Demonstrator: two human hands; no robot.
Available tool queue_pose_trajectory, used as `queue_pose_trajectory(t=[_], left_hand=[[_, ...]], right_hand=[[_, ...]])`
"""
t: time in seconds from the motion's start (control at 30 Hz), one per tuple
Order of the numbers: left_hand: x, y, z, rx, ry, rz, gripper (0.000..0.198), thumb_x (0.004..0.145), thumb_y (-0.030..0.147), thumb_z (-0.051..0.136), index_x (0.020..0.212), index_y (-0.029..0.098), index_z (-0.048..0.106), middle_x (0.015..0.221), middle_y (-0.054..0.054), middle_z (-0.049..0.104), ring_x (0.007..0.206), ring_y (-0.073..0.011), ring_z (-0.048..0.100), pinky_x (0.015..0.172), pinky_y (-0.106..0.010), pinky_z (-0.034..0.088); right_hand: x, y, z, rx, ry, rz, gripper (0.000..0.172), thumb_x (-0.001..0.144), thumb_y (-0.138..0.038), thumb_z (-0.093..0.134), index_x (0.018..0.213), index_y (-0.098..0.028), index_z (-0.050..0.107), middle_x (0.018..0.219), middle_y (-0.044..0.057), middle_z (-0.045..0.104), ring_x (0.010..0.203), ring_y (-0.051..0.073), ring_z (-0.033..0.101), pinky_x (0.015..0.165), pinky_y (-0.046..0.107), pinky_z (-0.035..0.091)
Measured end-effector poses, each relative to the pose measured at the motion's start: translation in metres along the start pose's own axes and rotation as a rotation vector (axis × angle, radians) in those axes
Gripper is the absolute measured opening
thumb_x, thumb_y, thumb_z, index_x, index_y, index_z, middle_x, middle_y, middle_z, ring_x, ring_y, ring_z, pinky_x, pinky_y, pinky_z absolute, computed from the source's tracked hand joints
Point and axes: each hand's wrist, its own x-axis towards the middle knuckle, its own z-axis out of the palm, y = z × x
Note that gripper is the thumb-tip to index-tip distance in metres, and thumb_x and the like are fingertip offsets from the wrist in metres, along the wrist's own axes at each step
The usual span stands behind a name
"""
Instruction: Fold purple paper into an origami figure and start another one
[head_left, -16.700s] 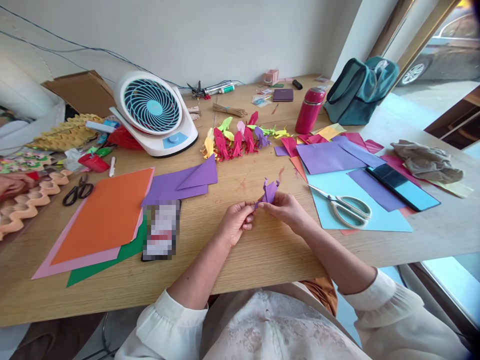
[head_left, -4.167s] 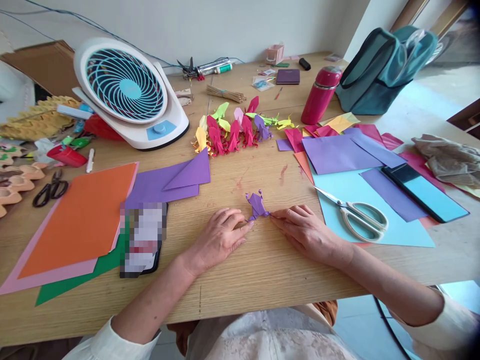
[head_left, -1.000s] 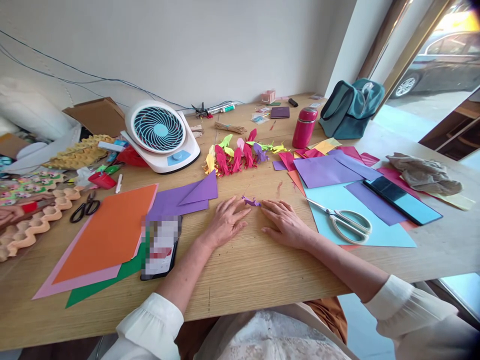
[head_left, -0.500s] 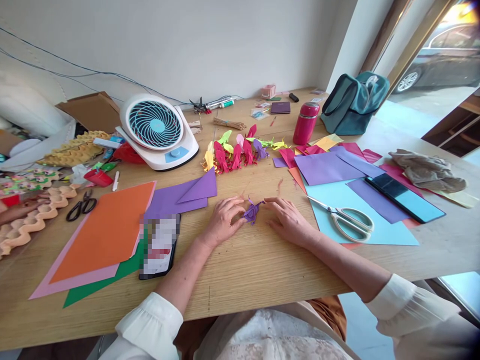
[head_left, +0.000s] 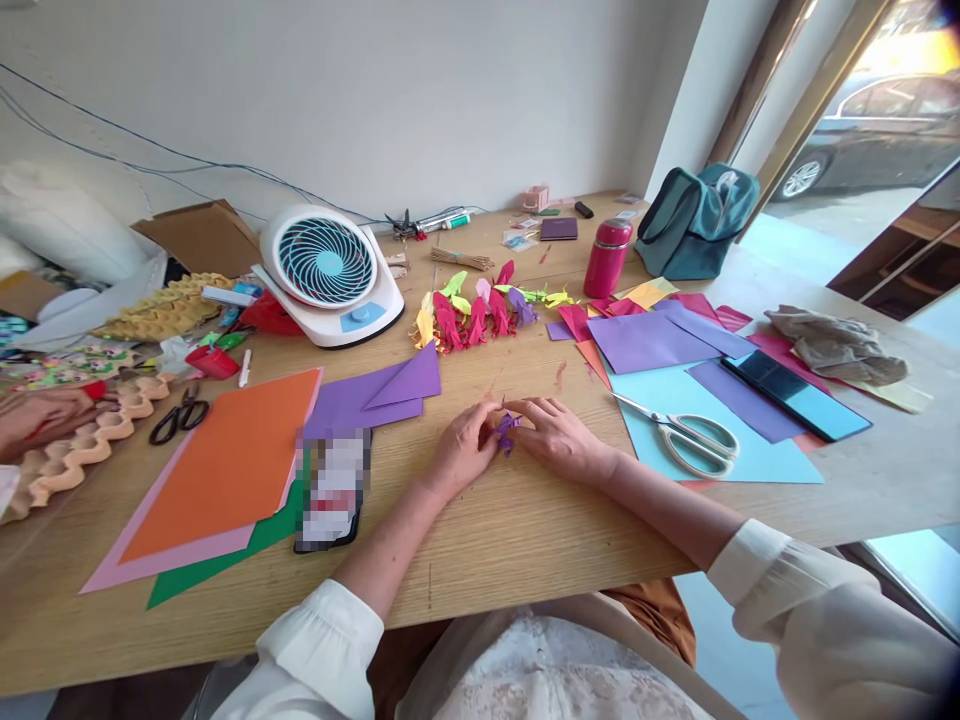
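A small purple folded paper figure point(head_left: 507, 432) with thin curled points is between my two hands, just above the wooden table point(head_left: 480, 560). My left hand point(head_left: 466, 447) closes on its left side with thumb and fingers. From the right, my right hand point(head_left: 559, 436) pinches it, fingertips reaching over its top. Fingers partly cover the figure. Beyond lies a cluster of folded paper figures point(head_left: 476, 318) in pink, yellow, green and purple. Purple paper sheets point(head_left: 375, 392) rest left of my hands, and white-handled scissors point(head_left: 696, 445) lie on light blue paper point(head_left: 772, 462) to the right.
A white fan point(head_left: 326, 265) stands behind the orange paper point(head_left: 225, 460) at left. A phone point(head_left: 334, 490) is near my left forearm. Black scissors point(head_left: 180, 415) lie farther left, beside another person's hand point(head_left: 45, 415). A pink bottle point(head_left: 607, 258) and teal bag point(head_left: 697, 225) stand at back right.
Both hands have come closer together around the purple figure; my right hand has moved left onto it. The whole view has shifted slightly.
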Motion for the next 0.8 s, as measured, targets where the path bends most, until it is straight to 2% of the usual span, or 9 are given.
queue_pose_trajectory(t=[0.17, 0.27, 0.33, 0.43, 0.5, 0.57, 0.67, 0.73, 0.8], left_hand=[[-0.002, 0.001, -0.005, -0.225, 0.066, -0.146, 0.031, 0.083, 0.011, 0.060, 0.112, 0.021, 0.059, 0.072, 0.004, 0.056, 0.063, -0.0110, 0.055, 0.065, -0.023, 0.047], [-0.002, 0.001, -0.008, -0.396, 0.088, -0.244, 0.027, 0.081, 0.015, 0.062, 0.108, 0.020, 0.059, 0.068, 0.005, 0.053, 0.060, -0.0100, 0.054, 0.061, -0.021, 0.046], [-0.002, 0.002, -0.009, -0.586, 0.084, -0.379, 0.026, 0.081, 0.021, 0.064, 0.107, 0.020, 0.059, 0.067, 0.006, 0.054, 0.055, -0.0092, 0.053, 0.054, -0.020, 0.045], [-0.002, 0.005, -0.009, -0.815, 0.057, -0.554, 0.033, 0.081, 0.034, 0.068, 0.107, 0.018, 0.056, 0.072, 0.003, 0.059, 0.054, -0.0101, 0.056, 0.046, -0.020, 0.045], [-0.002, 0.007, -0.011, -0.922, 0.044, -0.573, 0.038, 0.082, 0.043, 0.067, 0.108, 0.017, 0.056, 0.080, -0.001, 0.062, 0.061, -0.0116, 0.060, 0.049, -0.021, 0.049], [-0.002, 0.006, -0.014, -1.022, 0.049, -0.549, 0.043, 0.085, 0.052, 0.061, 0.110, 0.017, 0.057, 0.084, -0.003, 0.062, 0.065, -0.0120, 0.062, 0.053, -0.023, 0.053], [-0.002, -0.001, -0.018, -0.887, 0.127, -0.484, 0.046, 0.091, 0.056, 0.050, 0.111, 0.016, 0.060, 0.084, -0.005, 0.063, 0.068, -0.0131, 0.063, 0.055, -0.023, 0.053], [0.000, -0.006, -0.019, -0.687, 0.197, -0.444, 0.039, 0.090, 0.050, 0.055, 0.109, 0.017, 0.061, 0.088, -0.006, 0.065, 0.077, -0.0157, 0.064, 0.059, -0.024, 0.053], [0.002, -0.010, -0.016, -0.563, 0.264, -0.415, 0.029, 0.085, 0.037, 0.065, 0.107, 0.018, 0.061, 0.098, -0.007, 0.066, 0.090, -0.0183, 0.065, 0.067, -0.026, 0.053]], right_hand=[[0.007, -0.004, -0.004, -0.047, -0.003, -0.043, 0.030, 0.102, -0.023, 0.040, 0.106, -0.023, 0.070, 0.147, 0.009, 0.050, 0.123, 0.026, 0.052, 0.095, 0.041, 0.045], [0.008, -0.009, -0.004, -0.069, 0.023, -0.091, 0.031, 0.102, -0.022, 0.039, 0.111, -0.023, 0.069, 0.147, 0.011, 0.050, 0.125, 0.025, 0.051, 0.095, 0.040, 0.044], [0.009, -0.012, -0.003, -0.061, 0.057, -0.096, 0.030, 0.102, -0.021, 0.040, 0.117, -0.022, 0.066, 0.146, 0.013, 0.051, 0.126, 0.026, 0.050, 0.096, 0.040, 0.044], [0.012, -0.015, -0.002, 0.009, 0.104, -0.007, 0.027, 0.100, -0.020, 0.043, 0.115, -0.022, 0.066, 0.134, 0.013, 0.059, 0.115, 0.025, 0.055, 0.091, 0.040, 0.044], [0.016, -0.016, -0.002, 0.117, 0.146, 0.086, 0.024, 0.098, -0.020, 0.047, 0.106, -0.022, 0.068, 0.121, 0.012, 0.064, 0.104, 0.024, 0.058, 0.088, 0.039, 0.045], [0.023, -0.013, -0.002, 0.328, 0.219, 0.234, 0.017, 0.094, -0.022, 0.052, 0.099, -0.021, 0.069, 0.109, 0.011, 0.065, 0.100, 0.024, 0.057, 0.089, 0.039, 0.045], [0.037, -0.002, 0.000, 0.827, 0.293, 0.546, 0.014, 0.087, -0.033, 0.063, 0.089, -0.020, 0.068, 0.094, 0.008, 0.065, 0.092, 0.022, 0.058, 0.086, 0.037, 0.047], [0.046, 0.010, 0.004, 0.954, 0.243, 0.576, 0.023, 0.086, -0.042, 0.061, 0.086, -0.018, 0.064, 0.081, 0.005, 0.065, 0.076, 0.018, 0.059, 0.073, 0.033, 0.049], [0.053, 0.023, 0.009, 1.033, 0.211, 0.586, 0.030, 0.084, -0.047, 0.060, 0.082, -0.018, 0.063, 0.075, 0.002, 0.066, 0.070, 0.015, 0.059, 0.067, 0.029, 0.049]])
